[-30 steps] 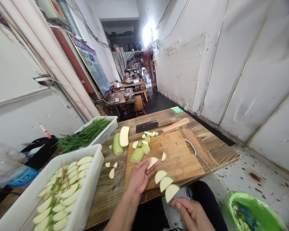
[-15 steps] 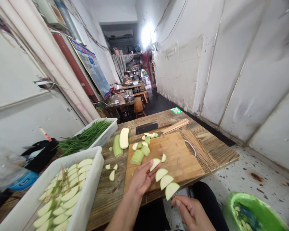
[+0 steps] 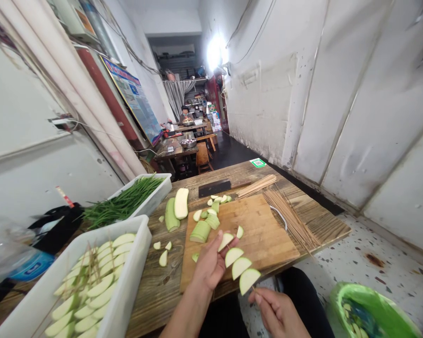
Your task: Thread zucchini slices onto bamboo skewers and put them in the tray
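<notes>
My left hand [image 3: 211,264] is closed on a half-moon slice [image 3: 225,241] of a pale vegetable with green skin, above the cutting board [image 3: 257,234]. My right hand [image 3: 273,305] pinches the lower end of a thin wooden skewer [image 3: 253,288], on which several such slices [image 3: 241,267] are threaded in a row. Its upper end is hidden by the slices and my left hand. Cut slices [image 3: 200,231] lie in a stack at the board's left side, with smaller pieces [image 3: 211,212] behind them. One loose piece [image 3: 240,232] rests on the board beyond my left hand.
Left stands a white bin [image 3: 137,263] of skewered slices; behind it, a tray [image 3: 165,183] of long green stalks. A cleaver [image 3: 215,188], bare skewers [image 3: 292,218] and two large vegetable pieces [image 3: 172,215] lie around the board. A green-lined bucket [image 3: 384,305] is at lower right.
The skewer with its slices and my right hand have shifted slightly left and down. My left hand still holds the top slice; the hold looks the same.
</notes>
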Available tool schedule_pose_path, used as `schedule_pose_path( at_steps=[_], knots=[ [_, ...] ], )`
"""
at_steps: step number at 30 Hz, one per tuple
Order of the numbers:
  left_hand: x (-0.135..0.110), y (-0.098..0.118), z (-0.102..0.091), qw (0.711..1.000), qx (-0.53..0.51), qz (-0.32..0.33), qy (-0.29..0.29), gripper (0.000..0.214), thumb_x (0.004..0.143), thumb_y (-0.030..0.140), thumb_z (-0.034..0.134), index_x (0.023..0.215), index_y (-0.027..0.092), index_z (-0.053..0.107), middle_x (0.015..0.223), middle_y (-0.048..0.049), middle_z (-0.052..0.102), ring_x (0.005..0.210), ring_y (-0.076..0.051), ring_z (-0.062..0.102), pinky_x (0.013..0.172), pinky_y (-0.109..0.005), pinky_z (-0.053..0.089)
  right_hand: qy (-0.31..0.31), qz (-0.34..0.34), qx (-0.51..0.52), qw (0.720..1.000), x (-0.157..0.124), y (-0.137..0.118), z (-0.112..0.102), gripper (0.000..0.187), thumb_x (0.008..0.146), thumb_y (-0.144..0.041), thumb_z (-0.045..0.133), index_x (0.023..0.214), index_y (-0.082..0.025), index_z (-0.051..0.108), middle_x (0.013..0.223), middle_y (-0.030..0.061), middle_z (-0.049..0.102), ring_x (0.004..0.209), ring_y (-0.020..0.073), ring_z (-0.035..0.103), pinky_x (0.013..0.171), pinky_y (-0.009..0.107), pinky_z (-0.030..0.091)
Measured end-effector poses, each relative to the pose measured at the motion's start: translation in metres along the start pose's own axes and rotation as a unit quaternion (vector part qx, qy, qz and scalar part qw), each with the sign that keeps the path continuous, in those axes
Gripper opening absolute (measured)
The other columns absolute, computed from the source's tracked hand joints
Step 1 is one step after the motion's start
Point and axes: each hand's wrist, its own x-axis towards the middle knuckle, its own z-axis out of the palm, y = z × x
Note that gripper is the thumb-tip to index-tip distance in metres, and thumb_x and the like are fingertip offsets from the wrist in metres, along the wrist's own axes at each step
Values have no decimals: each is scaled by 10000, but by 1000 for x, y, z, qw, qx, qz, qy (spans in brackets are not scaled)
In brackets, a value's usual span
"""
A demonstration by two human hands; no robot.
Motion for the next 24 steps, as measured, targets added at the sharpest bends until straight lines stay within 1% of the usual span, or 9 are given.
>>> schedule_pose_path(
  at_steps=[5, 10, 13, 15, 17, 19, 21, 24],
  knots=[
    [-1, -3, 0, 1000, 0, -6, 18, 128, 826, 208, 580, 889, 100, 609, 921, -125, 689, 820, -204, 671, 667, -318, 562, 1, 9, -1, 1000, 0, -5, 3, 513, 875, -645, 338, 784, -174, 520, 495, -90, 238, 429, 80, 216, 410, 208, 154],
    [-4, -13, 1, 999, 33, -14, -19, 215, 819, 277, 592, 921, 90, 618, 816, -100, 679, 640, -150, 630, 607, -275, 526, 13, 2, -19, 1000, 1, -5, 2, 511, 888, -625, 328, 766, -166, 519, 506, -89, 234, 436, 81, 216, 408, 206, 167],
    [-4, -12, -1, 999, 15, -21, -45, 277, 815, 330, 594, 973, 103, 609, 842, -99, 675, 699, -172, 638, 670, -312, 530, 16, -6, -16, 1000, 3, -2, 1, 494, 901, -597, 335, 769, -161, 525, 517, -87, 236, 449, 84, 226, 415, 207, 180],
    [-6, -9, -4, 998, -10, -21, -59, 326, 820, 389, 573, 1006, 122, 597, 885, -101, 672, 765, -197, 646, 719, -351, 528, 14, -7, 7, 1000, 5, 0, 0, 474, 902, -587, 349, 790, -162, 528, 510, -93, 225, 440, 81, 219, 411, 207, 173],
    [-10, -4, -8, 998, -27, -15, -63, 375, 828, 446, 540, 1033, 135, 590, 938, -106, 670, 815, -208, 646, 744, -364, 523, 17, -6, 30, 999, 8, 0, 0, 457, 904, -577, 361, 809, -164, 532, 494, -102, 213, 425, 78, 208, 406, 206, 166],
    [-18, -3, -10, 997, -20, -14, -70, 390, 831, 447, 538, 1068, 142, 587, 991, -110, 667, 848, -203, 644, 755, -348, 516, 25, -8, 40, 999, 12, -1, 1, 448, 905, -569, 371, 811, -165, 540, 482, -106, 210, 420, 76, 206, 406, 203, 167],
    [-28, -6, -11, 996, 4, -16, -89, 366, 823, 402, 573, 1077, 140, 594, 1014, -114, 667, 863, -193, 643, 747, -318, 510, 35, -11, 40, 999, 16, -4, 4, 446, 903, -563, 383, 791, -165, 550, 484, -101, 222, 427, 76, 216, 410, 199, 178],
    [-43, -19, -7, 993, 22, -6, -114, 312, 798, 372, 617, 988, 124, 622, 963, -115, 681, 834, -182, 648, 693, -277, 502, 56, -15, 34, 998, 21, -5, 10, 455, 870, -581, 433, 739, -166, 569, 502, -84, 267, 441, 82, 265, 414, 192, 234]
  ],
)
